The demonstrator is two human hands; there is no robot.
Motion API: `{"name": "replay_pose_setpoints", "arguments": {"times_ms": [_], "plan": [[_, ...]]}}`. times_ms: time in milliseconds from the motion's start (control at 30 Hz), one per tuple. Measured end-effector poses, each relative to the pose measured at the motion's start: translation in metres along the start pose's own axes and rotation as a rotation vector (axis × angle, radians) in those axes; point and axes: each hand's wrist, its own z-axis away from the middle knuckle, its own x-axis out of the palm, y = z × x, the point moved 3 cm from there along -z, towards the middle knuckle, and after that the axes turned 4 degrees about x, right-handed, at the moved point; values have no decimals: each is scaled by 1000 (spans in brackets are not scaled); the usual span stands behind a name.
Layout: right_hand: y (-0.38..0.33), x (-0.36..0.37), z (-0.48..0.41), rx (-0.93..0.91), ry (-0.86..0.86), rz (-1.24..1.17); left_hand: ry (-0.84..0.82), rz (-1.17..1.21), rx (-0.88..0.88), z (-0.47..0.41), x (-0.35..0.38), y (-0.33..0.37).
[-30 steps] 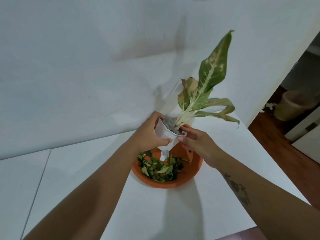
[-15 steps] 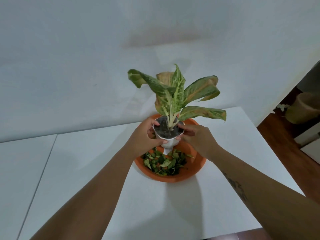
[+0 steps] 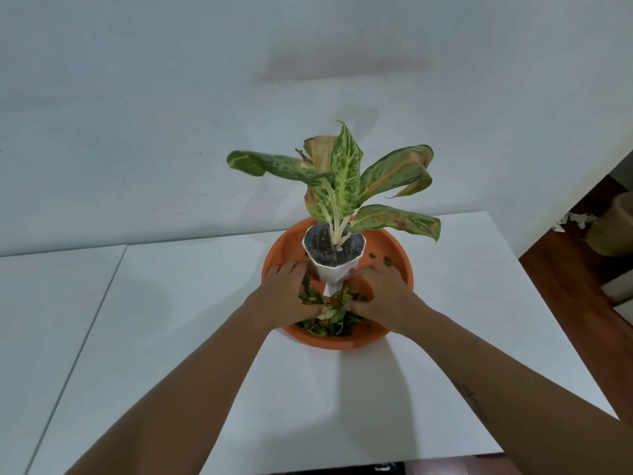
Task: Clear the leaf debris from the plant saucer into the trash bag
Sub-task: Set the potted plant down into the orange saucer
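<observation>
**A:** Where are the leaves point(image 3: 330, 325)?

**B:** In the orange saucer point(image 3: 406, 269), heaped in the near part, in front of the white pot point(image 3: 337, 270). A couple of scraps lie apart from the heap on the saucer's right side, beside the pot.

**A:** And the hands?

**B:** Both are down in the saucer, one on each side of the pot's foot. The left hand point(image 3: 284, 296) has its fingers curled into the left edge of the heap and its thumb pressed on the leaves. The right hand point(image 3: 385, 296) mirrors it, fingers bent and thumb turned inward. Between them they grip the pile.

**A:** Is the pot upright?

**B:** Yes, it stands in the saucer, with the plant point(image 3: 342, 180) rising from it, some blades browned.

**A:** Anything else?

**B:** The saucer sits on a white counter point(image 3: 308, 406) against a pale wall. A brown basket point(image 3: 613, 231) stands on the floor at far right.
</observation>
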Motion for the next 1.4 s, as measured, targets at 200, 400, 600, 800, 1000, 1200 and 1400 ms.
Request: {"name": "replay_pose_setpoints", "arguments": {"times_ms": [200, 400, 600, 800, 1000, 1200, 1400], "plan": [[-6, 11, 11, -152, -187, 333, -76, -123, 1, 10, 8, 15], [-1, 4, 6, -286, -177, 237, 55, -58, 83, 11, 8, 25], [1, 8, 3, -274, -172, 304, -47, -131, -7, 14, 5, 30], [-2, 15, -3, -266, -130, 190, 53, -16, 81, 9, 3, 28], [-6, -10, -5, -112, 80, -125, 188, 199, -22, 7, -5, 20], [-7, -20, 9, 249, 159, -661, 268, 637, -145, 20, -13, 17], [-5, -4, 22, 396, 122, -1241, 250, 958, -191, 29, -10, 22]]}}
